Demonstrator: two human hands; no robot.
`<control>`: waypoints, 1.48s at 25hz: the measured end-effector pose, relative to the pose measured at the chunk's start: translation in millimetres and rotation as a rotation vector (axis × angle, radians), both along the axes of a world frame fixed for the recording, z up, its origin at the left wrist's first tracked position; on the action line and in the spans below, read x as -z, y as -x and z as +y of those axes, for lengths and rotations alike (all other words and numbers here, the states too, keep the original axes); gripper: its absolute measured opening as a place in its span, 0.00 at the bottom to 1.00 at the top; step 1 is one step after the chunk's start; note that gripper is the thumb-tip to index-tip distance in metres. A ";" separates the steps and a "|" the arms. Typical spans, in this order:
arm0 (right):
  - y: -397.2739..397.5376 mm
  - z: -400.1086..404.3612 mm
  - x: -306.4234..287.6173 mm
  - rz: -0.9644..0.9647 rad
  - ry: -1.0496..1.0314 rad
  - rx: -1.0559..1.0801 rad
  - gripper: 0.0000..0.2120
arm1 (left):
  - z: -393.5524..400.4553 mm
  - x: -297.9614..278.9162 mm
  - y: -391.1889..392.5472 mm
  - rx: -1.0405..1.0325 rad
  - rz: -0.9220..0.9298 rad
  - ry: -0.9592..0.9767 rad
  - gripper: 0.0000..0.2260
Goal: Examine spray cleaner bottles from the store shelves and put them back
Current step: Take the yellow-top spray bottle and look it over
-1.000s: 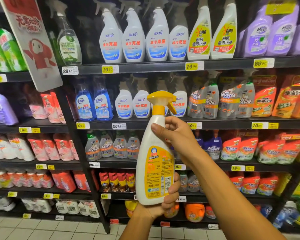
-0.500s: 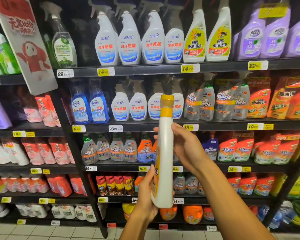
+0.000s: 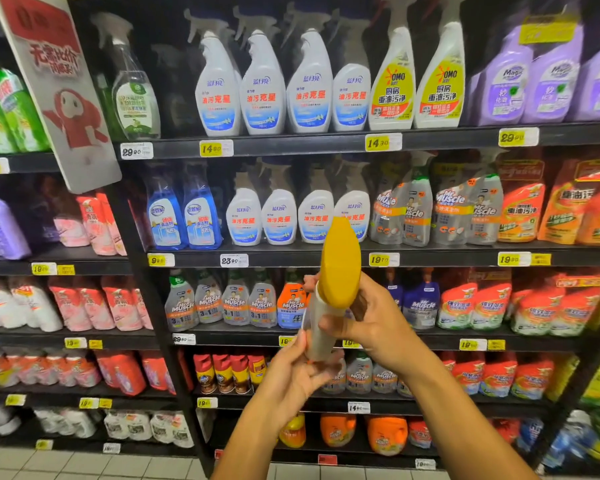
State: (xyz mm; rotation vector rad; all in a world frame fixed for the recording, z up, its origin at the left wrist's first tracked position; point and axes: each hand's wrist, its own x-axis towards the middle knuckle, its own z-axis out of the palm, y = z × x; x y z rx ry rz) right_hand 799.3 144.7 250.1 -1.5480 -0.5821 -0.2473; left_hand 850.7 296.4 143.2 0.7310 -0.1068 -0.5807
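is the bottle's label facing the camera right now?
No, the spray bottle is tipped toward the camera, showing its yellow spray head, while both hands grip the white body.

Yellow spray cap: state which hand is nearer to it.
Right. The right hand grips the bottle just below the yellow spray cap; the left hand holds the bottle's base, farther down.

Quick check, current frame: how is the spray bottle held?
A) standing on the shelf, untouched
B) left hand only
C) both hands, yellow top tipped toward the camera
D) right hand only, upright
C: the left hand grips the base of the spray bottle and the right hand grips near its neck, with the yellow top tipped toward the camera.
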 end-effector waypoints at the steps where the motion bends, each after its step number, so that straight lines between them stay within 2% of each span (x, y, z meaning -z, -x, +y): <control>1: 1.0 -0.5 3.1 -0.008 0.015 -0.001 0.25 | -2.1 -2.6 -7.2 -0.040 -0.009 0.040 0.18; 5: 3.1 5.1 9.9 -0.017 0.070 0.017 0.26 | -11.8 -19.6 -33.6 -0.165 0.010 0.130 0.17; 10: 5.0 11.4 14.7 -0.001 0.039 0.010 0.24 | -12.3 -11.0 -54.3 -0.144 0.008 0.163 0.10; 12: 5.4 10.9 16.1 -0.014 0.063 0.000 0.24 | -13.1 -4.1 -59.6 -0.142 -0.008 0.129 0.13; 16: 5.4 11.4 19.0 -0.024 0.079 -0.004 0.23 | -17.7 0.0 -66.5 -0.199 -0.122 -0.019 0.27; 20: 4.4 7.4 19.1 -0.013 0.118 -0.033 0.22 | -12.3 -0.4 -61.6 -0.183 0.040 0.076 0.22; 24: 4.7 0.9 10.8 -0.032 0.080 -0.020 0.24 | -13.7 -11.6 -35.1 -0.152 0.067 0.176 0.19; 26: 4.3 -3.8 -2.6 -0.048 -0.012 -0.014 0.24 | -14.2 -12.8 -13.9 -0.109 0.052 0.197 0.21; 28: 2.0 -7.4 -17.5 -0.021 -0.135 -0.034 0.20 | -12.8 -8.1 3.0 -0.021 0.052 0.193 0.34; 30: -1.9 -9.2 -26.2 0.014 -0.208 -0.015 0.16 | -10.8 -4.9 14.8 0.112 0.015 0.174 0.40; 34: -3.8 -7.6 -31.0 0.040 -0.238 0.048 0.14 | -8.1 -0.7 31.0 0.344 -0.089 0.110 0.39; 37: -1.9 -4.9 -36.7 0.051 -0.233 0.098 0.12 | -10.4 -4.6 38.7 0.418 -0.070 0.126 0.29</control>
